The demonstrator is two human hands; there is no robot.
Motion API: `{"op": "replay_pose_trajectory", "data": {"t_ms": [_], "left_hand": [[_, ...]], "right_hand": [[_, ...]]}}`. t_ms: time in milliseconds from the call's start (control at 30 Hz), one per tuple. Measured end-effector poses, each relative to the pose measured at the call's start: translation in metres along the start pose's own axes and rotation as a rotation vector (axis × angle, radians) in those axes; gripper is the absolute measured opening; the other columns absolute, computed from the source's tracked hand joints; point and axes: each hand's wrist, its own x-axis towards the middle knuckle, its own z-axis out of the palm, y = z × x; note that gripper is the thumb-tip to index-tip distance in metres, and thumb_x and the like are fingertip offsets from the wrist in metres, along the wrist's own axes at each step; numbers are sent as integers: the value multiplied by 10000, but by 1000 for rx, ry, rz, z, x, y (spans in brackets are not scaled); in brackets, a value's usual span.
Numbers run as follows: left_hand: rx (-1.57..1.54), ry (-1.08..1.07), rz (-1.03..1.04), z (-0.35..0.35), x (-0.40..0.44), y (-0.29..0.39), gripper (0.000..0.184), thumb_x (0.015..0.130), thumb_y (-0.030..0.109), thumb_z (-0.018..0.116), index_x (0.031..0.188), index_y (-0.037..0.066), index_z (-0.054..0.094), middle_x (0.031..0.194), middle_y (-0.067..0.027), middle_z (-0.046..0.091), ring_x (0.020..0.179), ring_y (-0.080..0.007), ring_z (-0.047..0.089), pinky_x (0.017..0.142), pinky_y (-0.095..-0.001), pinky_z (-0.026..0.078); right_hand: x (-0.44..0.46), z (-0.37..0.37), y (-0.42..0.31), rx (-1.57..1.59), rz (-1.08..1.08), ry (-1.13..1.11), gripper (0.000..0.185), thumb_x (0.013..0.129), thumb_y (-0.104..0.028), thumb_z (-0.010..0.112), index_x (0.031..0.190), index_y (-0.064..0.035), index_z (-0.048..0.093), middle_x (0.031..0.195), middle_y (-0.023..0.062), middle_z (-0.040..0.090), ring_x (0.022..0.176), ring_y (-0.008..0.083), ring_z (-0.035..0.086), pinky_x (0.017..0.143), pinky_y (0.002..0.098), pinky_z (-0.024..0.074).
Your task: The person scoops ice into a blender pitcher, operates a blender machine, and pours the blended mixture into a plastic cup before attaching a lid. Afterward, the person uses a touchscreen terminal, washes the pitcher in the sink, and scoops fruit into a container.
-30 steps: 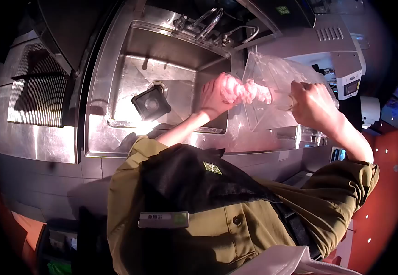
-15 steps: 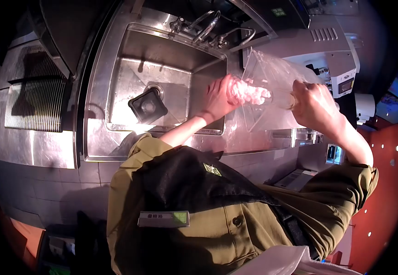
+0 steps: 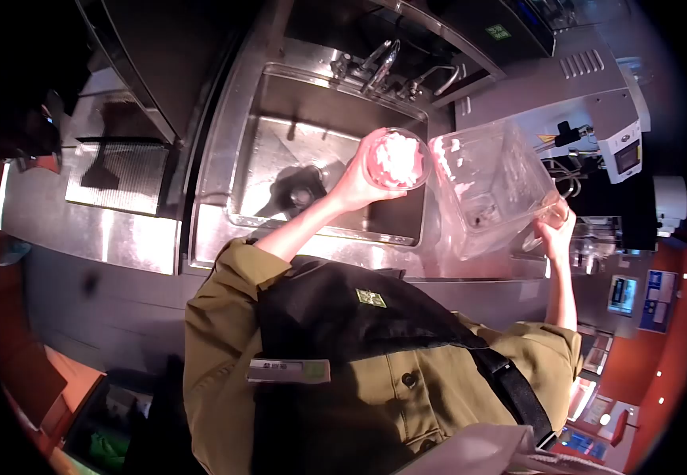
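My left hand is wrapped round a clear cup over the near right part of the sink. Pink-white slush fills the cup up to its rim. To the right, my right hand grips the handle of a clear blender jar. The jar is tilted, its mouth towards the cup and a little apart from it. Bits of pink slush cling to the jar's rim and wall; at its bottom a dark fitting shows.
Below the cup is a steel sink with a dark square object by its drain. Metal taps stand behind it. A grey machine is at the right back, and a ribbed drain tray lies at the left.
The jar has been turned from pouring over the cup to a flatter tilt. My right hand has moved lower and right. The cup's top now faces me, full of slush.
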Motion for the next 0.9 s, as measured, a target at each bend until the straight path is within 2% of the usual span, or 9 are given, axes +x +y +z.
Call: {"op": "replay_pose_trajectory", "data": {"t_ms": [133, 267, 300, 367, 433, 500, 633, 833, 900], "left_hand": [[150, 131, -37, -17, -14, 48, 1010, 522, 145, 833, 1304, 39, 202, 1237, -119, 366, 1174, -226, 374, 971, -344, 365], [564, 406, 20, -44, -44, 81, 951, 522, 24, 786, 1291, 17, 225, 1214, -124, 377, 1137, -215, 398, 944, -315, 382], [202, 445, 10, -48, -54, 89, 919, 539, 14, 773, 1283, 14, 233, 1195, -133, 394, 1110, -208, 424, 921, -309, 404], [252, 503, -78, -63, -66, 102, 781, 626, -42, 682, 1278, 35, 259, 1184, -109, 429, 1040, -181, 494, 919, -318, 406], [184, 648, -212, -66, -81, 104, 760, 634, -60, 670, 1271, 25, 264, 1173, -109, 440, 1062, -171, 474, 901, -308, 403], [494, 788, -47, -67, -100, 92, 851, 614, 1, 718, 1305, 21, 223, 1230, -122, 374, 1105, -208, 421, 917, -315, 370], [732, 940, 0, -45, -123, 102, 963, 544, 53, 776, 1314, 17, 199, 1248, -138, 328, 1143, -242, 373, 940, -331, 351], [1059, 1295, 48, -18, -162, 52, 912, 546, 87, 780, 1282, -5, 250, 1235, -147, 338, 1184, -239, 328, 995, -359, 286], [1055, 1430, -42, -15, -166, 45, 924, 544, 99, 788, 1285, -7, 247, 1243, -151, 335, 1187, -249, 332, 1003, -354, 276]], "right_hand": [[-2, 60, 51, 498, 28, 111, 350, 608, -105, 593, 926, 33, 546, 648, 9, 522, 500, 68, 468, 423, 194, 352], [45, 124, 57, 722, -36, -329, 294, 750, -324, 584, 738, -42, 503, 649, 0, 458, 537, 91, 460, 454, 226, 335], [62, 152, 55, 905, 110, -429, 383, 804, -421, 551, 708, -55, 490, 598, -6, 431, 498, 90, 436, 446, 236, 329], [86, 189, 10, 583, 252, -486, 469, 836, -513, 484, 656, -80, 457, 508, -28, 369, 442, 88, 407, 438, 242, 323], [123, 262, 48, 539, 245, -544, 417, 829, -409, 485, 597, -63, 473, 516, 17, 436, 484, 117, 457, 465, 263, 366], [134, 301, 43, 457, 259, -513, 294, 753, -238, 493, 529, -47, 485, 537, 66, 487, 511, 157, 472, 497, 309, 387], [162, 415, 136, 237, 260, -273, 288, 740, -183, 513, 812, 68, 634, 723, 173, 610, 679, 244, 584, 603, 355, 443], [139, 470, 190, 866, 525, -397, 278, 746, 14, 405, 923, 19, 619, 724, 92, 585, 614, 149, 533, 492, 276, 408], [143, 464, 189, 758, 374, -551, 330, 740, 54, 364, 970, 29, 599, 777, 90, 580, 619, 151, 523, 478, 267, 404]]}}
